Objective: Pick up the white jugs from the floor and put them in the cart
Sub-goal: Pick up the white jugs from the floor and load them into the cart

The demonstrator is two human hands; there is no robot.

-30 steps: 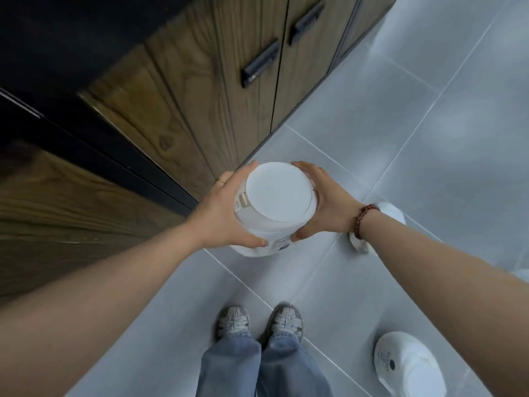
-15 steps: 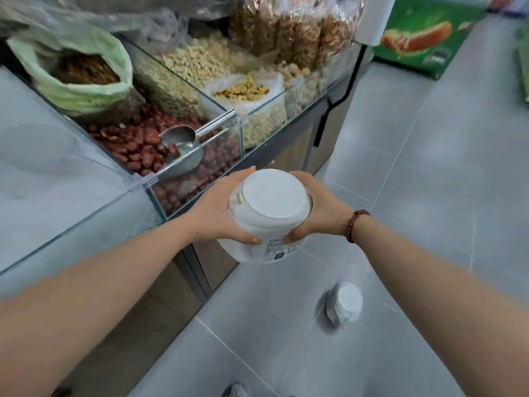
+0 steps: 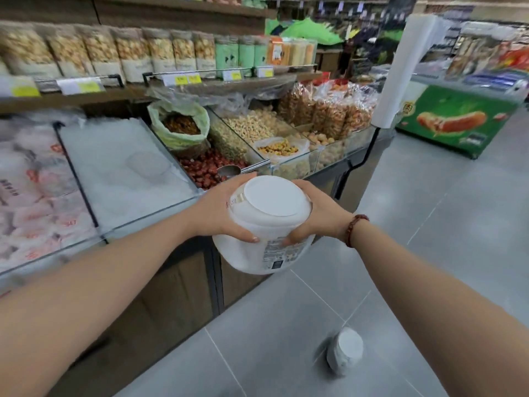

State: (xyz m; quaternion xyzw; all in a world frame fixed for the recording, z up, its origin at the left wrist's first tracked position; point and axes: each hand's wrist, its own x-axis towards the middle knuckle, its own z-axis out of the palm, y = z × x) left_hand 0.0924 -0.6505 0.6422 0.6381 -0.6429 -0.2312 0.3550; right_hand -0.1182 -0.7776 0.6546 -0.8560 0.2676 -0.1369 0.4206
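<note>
White plastic jug (image 3: 264, 227) sits between both hands, raised in front of glass bulk bins (image 3: 257, 150). Left hand (image 3: 220, 213) wraps left flank, thumb across front wall. Flat lid (image 3: 274, 196) faces camera, printed label low on body. Right hand (image 3: 316, 216) clamps opposite flank — fingers splayed, palm pressed in. Smooth, rigid shell looks slippery and bulky; two-handed side grip below lid rim seems safest. Second jug (image 3: 345, 353) stands on grey floor tiles (image 3: 429, 253), lower right — cart not in view.
</note>
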